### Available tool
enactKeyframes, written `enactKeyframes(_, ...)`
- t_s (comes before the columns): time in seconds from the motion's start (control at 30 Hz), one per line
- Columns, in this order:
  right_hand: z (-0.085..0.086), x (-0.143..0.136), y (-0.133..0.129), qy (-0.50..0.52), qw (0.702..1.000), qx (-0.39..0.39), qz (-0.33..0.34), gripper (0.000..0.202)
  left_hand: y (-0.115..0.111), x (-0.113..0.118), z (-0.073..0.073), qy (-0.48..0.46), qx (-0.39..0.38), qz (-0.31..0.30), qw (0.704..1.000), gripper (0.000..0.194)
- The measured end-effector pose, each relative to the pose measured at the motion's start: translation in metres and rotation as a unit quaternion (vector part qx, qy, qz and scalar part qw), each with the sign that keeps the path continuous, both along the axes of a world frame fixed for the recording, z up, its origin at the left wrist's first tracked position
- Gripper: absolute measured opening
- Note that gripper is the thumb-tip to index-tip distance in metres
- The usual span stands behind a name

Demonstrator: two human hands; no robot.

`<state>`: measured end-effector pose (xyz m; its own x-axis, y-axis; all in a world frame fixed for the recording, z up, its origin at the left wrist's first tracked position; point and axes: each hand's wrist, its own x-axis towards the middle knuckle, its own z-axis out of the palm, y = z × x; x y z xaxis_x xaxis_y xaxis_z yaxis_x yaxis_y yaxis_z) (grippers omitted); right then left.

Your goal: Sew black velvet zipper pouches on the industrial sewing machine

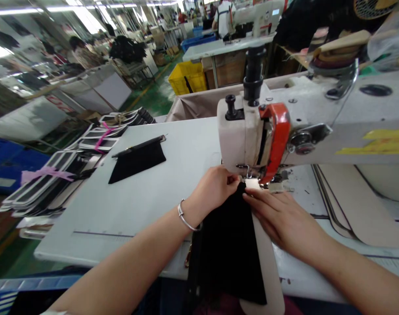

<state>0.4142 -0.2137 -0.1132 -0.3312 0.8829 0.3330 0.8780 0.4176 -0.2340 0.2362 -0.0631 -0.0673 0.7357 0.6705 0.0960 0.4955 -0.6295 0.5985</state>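
Observation:
A piece of black fabric (230, 249) lies over a beige panel (268, 262), both running from the sewing machine (240, 131) down over the table's front edge. At the needle area, my left hand (215, 186) pinches the fabric's far end, fingers closed. My right hand (278, 214) lies flat with fingers stretched along the fabric's right side, pressing on the beige panel. The machine's needle and presser foot are partly hidden behind my fingers and a red guard (278, 140).
Another black fabric piece (140, 157) rests on the white table (146, 205). Tied stacks of panels (48, 183) stand along its left side. Beige panels (360, 205) lie under the machine arm. A yellow crate (188, 78) and other workstations are farther back.

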Motion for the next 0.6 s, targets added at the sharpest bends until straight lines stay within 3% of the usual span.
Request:
enactKeyframes(0.2, -0.001, 0.000, 0.000, -0.013, 1.000, -0.018, -0.010, 0.050, 0.002, -0.002, -0.005, -0.017, -0.055, -0.008, 0.998, 0.010)
enactKeyframes(0.6, 0.004, -0.002, 0.001, 0.002, 1.000, -0.010, -0.013, 0.049, -0.007, 0.006, -0.002, 0.025, 0.034, 0.033, 0.999, 0.012)
